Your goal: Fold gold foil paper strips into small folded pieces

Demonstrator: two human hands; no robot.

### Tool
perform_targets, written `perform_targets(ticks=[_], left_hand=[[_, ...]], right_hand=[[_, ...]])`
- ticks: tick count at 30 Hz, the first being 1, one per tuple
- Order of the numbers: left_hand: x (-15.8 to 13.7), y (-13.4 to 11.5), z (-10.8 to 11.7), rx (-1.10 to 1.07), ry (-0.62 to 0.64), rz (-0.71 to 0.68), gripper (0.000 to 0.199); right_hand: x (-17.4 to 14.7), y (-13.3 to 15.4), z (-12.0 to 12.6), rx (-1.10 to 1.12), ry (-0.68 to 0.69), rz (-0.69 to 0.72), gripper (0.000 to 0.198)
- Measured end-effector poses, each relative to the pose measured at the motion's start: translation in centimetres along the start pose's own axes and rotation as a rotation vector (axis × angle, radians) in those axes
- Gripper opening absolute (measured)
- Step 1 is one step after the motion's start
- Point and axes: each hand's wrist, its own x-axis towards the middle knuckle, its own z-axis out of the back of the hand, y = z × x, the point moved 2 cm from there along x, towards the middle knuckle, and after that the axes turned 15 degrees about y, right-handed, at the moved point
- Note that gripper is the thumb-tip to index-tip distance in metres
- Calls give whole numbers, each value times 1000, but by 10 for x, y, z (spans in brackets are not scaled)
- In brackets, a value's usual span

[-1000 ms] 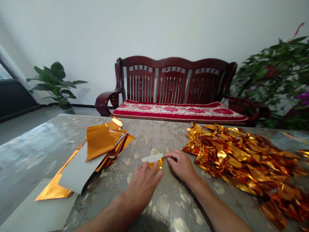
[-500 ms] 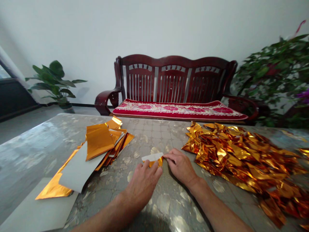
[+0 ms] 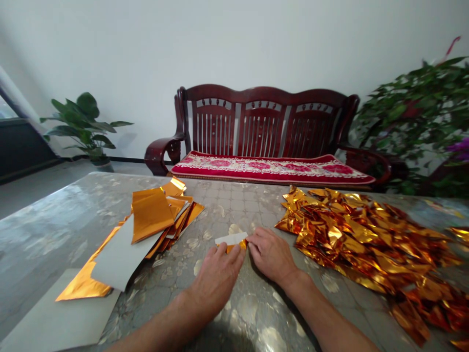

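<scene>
A small folded piece of gold foil paper (image 3: 232, 239), with its pale back showing along the upper strip, lies flat on the table in front of me. My left hand (image 3: 220, 274) holds it down from the near side, fingers bent over the lower gold edge. At the paper's right end, my right hand (image 3: 273, 256) pinches the corner between thumb and forefinger, its other fingers curled. The left thumb and the paper's near edge are hidden under the hand.
A loose stack of gold foil sheets (image 3: 150, 215) lies to the left, with a pale sheet (image 3: 62, 313) nearer me. On the right spreads a large heap of folded gold foil pieces (image 3: 351, 234). Beyond the patterned table (image 3: 234, 195) stands a dark wooden bench (image 3: 260, 122).
My right hand has shifted slightly left, its fingers curling closer around the paper's right end. My left fingers have drawn together on the paper. The stack and heap are unchanged.
</scene>
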Motion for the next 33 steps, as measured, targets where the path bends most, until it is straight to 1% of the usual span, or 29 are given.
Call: perform_targets(ticks=[5, 11, 16, 20, 22, 25, 26, 29, 31, 33], left_hand=[[1, 0, -2, -2, -14, 11, 44], [0, 3, 0, -49, -35, -7, 39], [0, 18, 3, -184, -87, -51, 25], [1, 31, -1, -332, -162, -85, 23], [1, 35, -3, -401, -193, -55, 24], [3, 37, -3, -448, -217, 45, 24], [3, 37, -3, -451, -228, 71, 24], [6, 40, -2, -471, -248, 128, 36], [9, 45, -2, -507, -220, 153, 47], [11, 50, -2, -550, -168, 166, 52]], right_hand=[[-5, -2, -1, 40, -28, 99, 24], [-3, 2, 1, 6, -11, 78, 20], [2, 2, 3, 20, -29, 129, 24], [4, -2, 1, 117, -15, 146, 21], [6, -5, 0, 193, 3, 133, 17], [10, -9, -2, 283, 21, 120, 5], [11, -10, -2, 304, 26, 115, 7], [16, -13, -3, 329, 60, 101, 30], [19, -13, -3, 318, 103, 106, 35], [22, -13, -2, 301, 143, 109, 34]])
